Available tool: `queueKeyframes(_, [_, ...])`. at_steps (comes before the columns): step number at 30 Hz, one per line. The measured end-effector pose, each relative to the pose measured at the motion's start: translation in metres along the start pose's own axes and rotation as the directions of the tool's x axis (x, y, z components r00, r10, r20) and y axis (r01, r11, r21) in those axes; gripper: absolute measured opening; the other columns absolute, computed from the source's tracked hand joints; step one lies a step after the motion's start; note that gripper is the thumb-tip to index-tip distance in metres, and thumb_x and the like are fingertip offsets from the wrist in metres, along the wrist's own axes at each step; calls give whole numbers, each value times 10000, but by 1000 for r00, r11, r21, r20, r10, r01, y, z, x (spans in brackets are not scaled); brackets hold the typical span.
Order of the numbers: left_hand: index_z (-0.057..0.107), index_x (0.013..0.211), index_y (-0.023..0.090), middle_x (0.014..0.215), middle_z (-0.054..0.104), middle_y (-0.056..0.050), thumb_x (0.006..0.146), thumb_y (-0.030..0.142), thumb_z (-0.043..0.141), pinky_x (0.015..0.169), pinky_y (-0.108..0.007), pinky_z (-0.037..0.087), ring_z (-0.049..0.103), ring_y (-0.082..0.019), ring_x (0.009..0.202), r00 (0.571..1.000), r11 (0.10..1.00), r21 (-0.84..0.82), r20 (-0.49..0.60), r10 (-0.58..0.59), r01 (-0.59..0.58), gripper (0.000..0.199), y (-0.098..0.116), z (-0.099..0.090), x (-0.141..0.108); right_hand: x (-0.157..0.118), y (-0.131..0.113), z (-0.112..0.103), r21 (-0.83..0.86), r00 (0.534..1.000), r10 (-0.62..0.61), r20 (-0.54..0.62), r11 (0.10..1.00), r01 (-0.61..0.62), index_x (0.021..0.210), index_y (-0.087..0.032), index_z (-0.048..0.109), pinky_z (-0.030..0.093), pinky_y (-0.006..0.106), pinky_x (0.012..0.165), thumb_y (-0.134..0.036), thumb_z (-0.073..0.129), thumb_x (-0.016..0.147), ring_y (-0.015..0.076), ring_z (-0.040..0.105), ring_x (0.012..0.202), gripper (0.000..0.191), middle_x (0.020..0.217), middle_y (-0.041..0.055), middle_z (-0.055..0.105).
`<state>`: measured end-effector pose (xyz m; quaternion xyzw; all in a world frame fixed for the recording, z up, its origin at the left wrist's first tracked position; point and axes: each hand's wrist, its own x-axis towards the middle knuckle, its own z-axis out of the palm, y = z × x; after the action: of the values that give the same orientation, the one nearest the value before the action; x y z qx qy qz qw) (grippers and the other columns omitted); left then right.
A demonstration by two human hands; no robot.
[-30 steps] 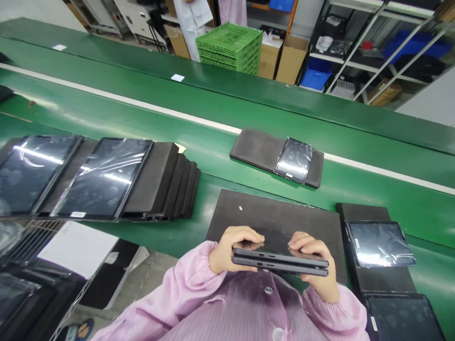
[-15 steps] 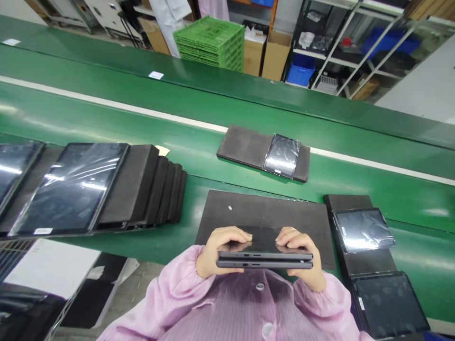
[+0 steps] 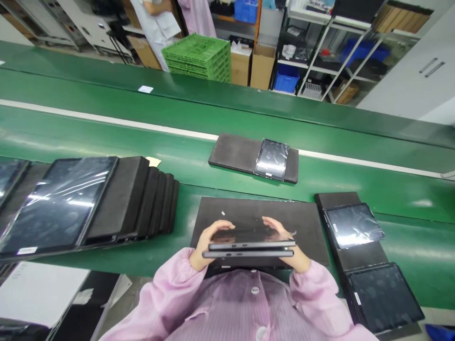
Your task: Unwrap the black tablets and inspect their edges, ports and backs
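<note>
Two tablets (image 3: 252, 245), one above the other with a thin gap between their edges, are held up between my hands. My left hand (image 3: 209, 239) grips the pair at the left side, its thumb or fingers over the top face. At the right side my right hand (image 3: 289, 244) holds them, with some fingers lifted along the top. The upper screen is dark and reflective, with film visible at its right corner. Beneath them a wide black foam pad (image 3: 256, 208) lies on the green bench.
To the left, large tablets (image 3: 67, 199) lean on stacked black foam pads (image 3: 117, 199). Ahead, a foam pad (image 3: 234, 149) carries a film-wrapped tablet (image 3: 272, 159). On the right, another pad bears two tablets (image 3: 386, 296). Green crates (image 3: 199, 57) and a person in white stand beyond the bench.
The tablets have shifted slightly up and left in view, and the upper one is now offset to the right of the lower. My right fingers have loosened from the top screen. The camera view has tilted.
</note>
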<state>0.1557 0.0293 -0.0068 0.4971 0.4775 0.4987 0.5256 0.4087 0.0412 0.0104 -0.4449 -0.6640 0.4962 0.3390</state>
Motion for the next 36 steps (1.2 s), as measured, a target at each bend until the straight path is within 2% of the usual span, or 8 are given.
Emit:
queueKeyframes(5, [606, 772, 156, 767, 662, -78, 779, 605, 449, 738, -371, 507, 625, -230, 774, 895, 963, -74, -357, -268, 259, 476, -38, 36, 33, 8, -18, 16, -389, 990, 113, -83, 911, -137, 1028, -185, 566, 512, 386, 671, -364, 607, 750, 283, 673, 710, 333, 780, 75, 699])
queueKeyframes(10, [573, 1054, 133, 1126, 612, -155, 778, 497, 542, 956, -431, 406, 542, -276, 1107, 874, 957, -88, -391, -289, 277, 458, -40, 77, 58, 23, -67, 31, -614, 967, 203, -151, 748, -253, 1220, -150, 461, 471, 363, 627, -280, 489, 808, 305, 674, 723, 432, 847, 110, 704])
queueKeyframes(13, [475, 1251, 193, 1380, 448, -106, 765, 375, 593, 1079, -392, 282, 378, -239, 1293, 928, 982, -91, -323, -187, 166, 532, -22, 80, 71, 30, -70, 35, -632, 959, 263, -103, 728, -267, 1239, -138, 450, 458, 370, 645, -283, 474, 825, 311, 670, 747, 439, 867, 124, 700])
queueKeyframes(16, [481, 1270, 213, 1379, 465, -66, 802, 293, 523, 1080, -384, 293, 409, -221, 1274, 986, 990, -127, -149, -80, 61, 477, -2, 69, 85, 39, -59, 35, -518, 959, 260, -115, 808, -281, 1113, -177, 533, 450, 365, 659, -383, 405, 882, 281, 654, 749, 335, 822, 91, 685])
queueKeyframes(19, [550, 1195, 199, 1285, 548, -62, 732, 194, 543, 1047, -387, 337, 475, -229, 1202, 991, 992, -123, -127, -50, 34, 463, 11, 56, 95, 61, -46, 34, -250, 963, 212, -169, 935, -250, 915, -204, 576, 463, 347, 682, -427, 365, 896, 218, 621, 723, 307, 792, 50, 645])
queueKeyframes(25, [608, 1010, 170, 1062, 633, -70, 700, 209, 567, 987, -388, 382, 560, -226, 1046, 984, 990, -135, -170, -63, 40, 315, 17, 40, 102, 120, -33, 34, 348, 951, 305, -60, 899, -266, 1182, -239, 457, 450, 253, 397, -363, 611, 730, 100, 516, 481, 494, 992, 44, 596])
queueKeyframes(29, [618, 974, 174, 1025, 634, -65, 702, 230, 587, 967, -385, 389, 556, -230, 1034, 979, 987, -154, -187, -80, 51, 280, 19, 31, 99, 134, -36, 37, 431, 945, 318, 72, 845, -317, 1085, -224, 524, 451, 224, 404, -318, 617, 728, 101, 496, 445, 381, 617, -54, 541])
queueKeyframes(36, [620, 978, 190, 1025, 635, -46, 702, 201, 591, 973, -377, 381, 556, -221, 1024, 985, 985, -163, -157, -78, 52, 278, 24, 25, 96, 130, -35, 39, 436, 945, 318, 82, 841, -321, 1009, -219, 523, 450, 214, 421, -279, 634, 716, 89, 496, 432, 319, 601, -66, 556])
